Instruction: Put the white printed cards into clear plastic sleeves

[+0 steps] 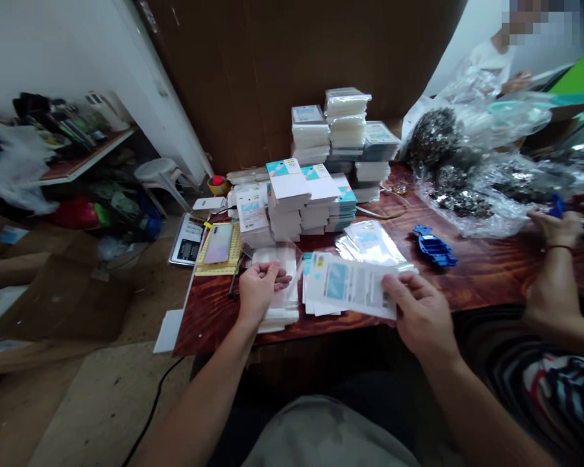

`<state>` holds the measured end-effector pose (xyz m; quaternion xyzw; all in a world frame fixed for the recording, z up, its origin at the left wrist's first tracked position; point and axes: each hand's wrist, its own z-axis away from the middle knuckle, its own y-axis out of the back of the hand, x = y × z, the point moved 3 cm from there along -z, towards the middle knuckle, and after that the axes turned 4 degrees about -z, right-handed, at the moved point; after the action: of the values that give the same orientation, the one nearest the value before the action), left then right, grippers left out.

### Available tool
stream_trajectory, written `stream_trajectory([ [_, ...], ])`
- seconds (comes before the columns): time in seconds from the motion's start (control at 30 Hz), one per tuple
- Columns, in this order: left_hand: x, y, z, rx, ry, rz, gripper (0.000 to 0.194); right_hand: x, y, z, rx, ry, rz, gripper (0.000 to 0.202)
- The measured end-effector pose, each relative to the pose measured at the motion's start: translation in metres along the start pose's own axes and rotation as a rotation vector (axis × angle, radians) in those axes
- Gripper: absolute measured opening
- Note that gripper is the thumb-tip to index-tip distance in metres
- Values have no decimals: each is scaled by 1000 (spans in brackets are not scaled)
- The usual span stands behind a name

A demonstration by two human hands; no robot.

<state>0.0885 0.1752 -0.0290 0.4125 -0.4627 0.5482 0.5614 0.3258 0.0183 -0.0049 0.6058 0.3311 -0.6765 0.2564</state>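
My right hand (pixel 421 311) grips the right end of a white printed card (pixel 355 288) with blue panels, thumb on top. The card is held at a slant over a small pile of similar cards (pixel 321 308) on the table. To the left, my left hand (pixel 263 288) has its thumb and fingers pinched on a clear plastic sleeve (pixel 292 259), which is hard to make out against the things behind it. Below that hand lies a stack of clear sleeves (pixel 275 321) near the front edge. Filled shiny sleeves (pixel 372 243) lie in a loose pile behind the held card.
Tall stacks of cards (pixel 289 188) and packed sleeves (pixel 345 120) stand at the back. A phone (pixel 218 243) on a yellow pad lies left. Right are a blue plastic part (pixel 434 246), bags of metal pieces (pixel 467 188) and a co-worker's hands (pixel 557 227). Another person sits beyond.
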Motion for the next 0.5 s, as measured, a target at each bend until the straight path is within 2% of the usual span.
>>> stream_trajectory([
  [0.07,1,-1,2,12,-48,-25,28,6,-9,5,-102,-184,-100,37],
  [0.1,1,-1,3,17,-66,-23,26,9,-12,6,-108,-222,-134,38],
  [0.17,0,-3,3,13,-67,23,24,13,-18,4,-73,-226,-201,39],
  [0.27,-5,-7,1,-36,13,137,25,21,-23,-2,-50,-218,-249,42],
  [0.43,-6,-10,2,-135,141,145,15,41,-32,-3,-118,-254,-63,43],
  [0.5,-5,-12,5,-237,200,152,18,45,-34,-3,-111,-220,3,42],
])
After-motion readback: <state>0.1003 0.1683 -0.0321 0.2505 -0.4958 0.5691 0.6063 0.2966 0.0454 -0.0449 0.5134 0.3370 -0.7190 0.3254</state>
